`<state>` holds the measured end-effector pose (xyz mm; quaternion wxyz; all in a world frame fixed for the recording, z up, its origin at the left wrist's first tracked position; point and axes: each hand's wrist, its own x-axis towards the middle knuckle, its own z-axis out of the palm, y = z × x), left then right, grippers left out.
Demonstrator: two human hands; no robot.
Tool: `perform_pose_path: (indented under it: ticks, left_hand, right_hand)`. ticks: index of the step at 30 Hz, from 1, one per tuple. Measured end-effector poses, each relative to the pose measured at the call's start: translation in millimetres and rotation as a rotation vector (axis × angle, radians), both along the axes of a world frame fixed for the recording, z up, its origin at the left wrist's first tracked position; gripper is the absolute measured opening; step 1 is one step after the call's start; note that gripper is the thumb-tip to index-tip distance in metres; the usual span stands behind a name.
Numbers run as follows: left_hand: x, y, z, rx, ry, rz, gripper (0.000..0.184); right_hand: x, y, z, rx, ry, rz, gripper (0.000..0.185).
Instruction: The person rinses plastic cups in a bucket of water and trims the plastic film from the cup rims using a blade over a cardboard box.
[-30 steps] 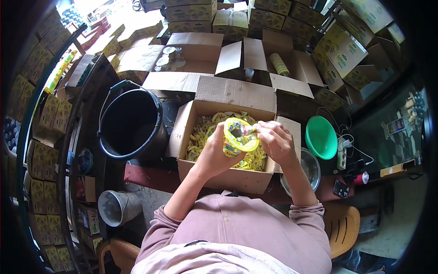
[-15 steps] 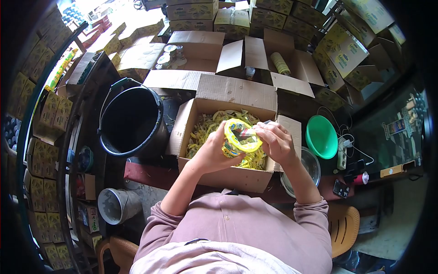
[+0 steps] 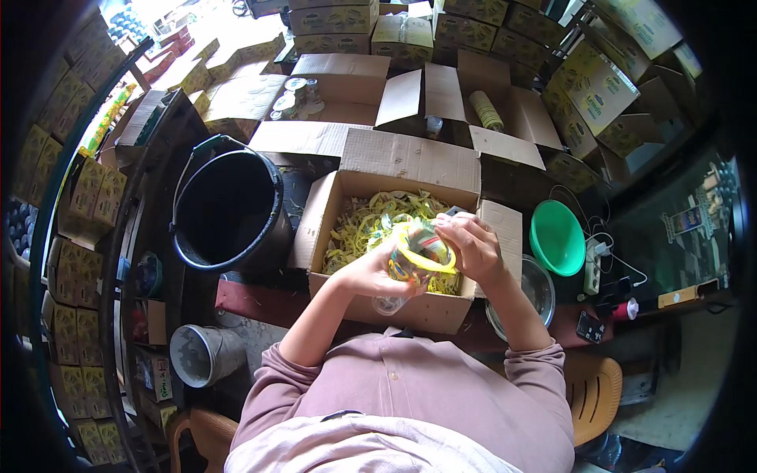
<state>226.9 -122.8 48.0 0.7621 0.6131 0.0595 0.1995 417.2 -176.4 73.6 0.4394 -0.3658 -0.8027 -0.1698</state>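
My left hand (image 3: 367, 273) is wrapped round a clear plastic cup (image 3: 389, 304) with a printed yellow label (image 3: 400, 270). The cup lies tilted, its mouth with a bright yellow edge turned toward my right hand and its clear base poking out below my left hand. At that yellow edge, my right hand (image 3: 475, 243) is closed with bent fingers. A small dark object (image 3: 455, 211) shows by its fingertips, too little of it to name. Under both hands is an open cardboard box (image 3: 414, 309) holding a heap of yellow printed strips (image 3: 359, 225).
Left of the box stands a black bucket (image 3: 276, 229), with a grey bucket (image 3: 188, 355) lower down. A green bowl (image 3: 556, 236) and a clear bowl (image 3: 544, 288) sit at the right, near a power strip (image 3: 591, 276). Behind are open cartons (image 3: 315, 134) with cups.
My left hand has turned and tilted the cup, so its clear base now shows below. The yellow-edged mouth has shifted slightly right and down. My right hand stays beside the edge.
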Motion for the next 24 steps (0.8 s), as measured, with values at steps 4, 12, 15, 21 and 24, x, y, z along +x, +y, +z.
perform_pose_path:
  ticks: [4,12,15,21,24]
  left_hand:
    - [5.0,3.4,-3.9,-0.251,-0.081,-0.359,0.038]
    - [0.1,23.2,-10.7,-0.268,0.064,-0.157,0.078]
    - [-1.1,27.2,6.0,0.12,0.039,0.08,0.079]
    - [6.5,11.4,-3.5,0.11,0.024,0.332,0.07]
    - [14.0,5.8,-0.2,0.347,0.078,0.447,0.058]
  right_hand:
    - [-2.8,4.6,1.8,-0.02,0.046,0.045,0.029]
    - [2.0,9.4,0.2,0.01,-0.005,-0.072,0.039]
    - [2.7,8.0,1.0,-0.009,-0.038,-0.147,0.042]
    - [5.8,12.1,1.3,-0.023,-0.084,-0.18,0.051]
    - [3.5,12.4,1.5,-0.036,-0.104,-0.164,0.051]
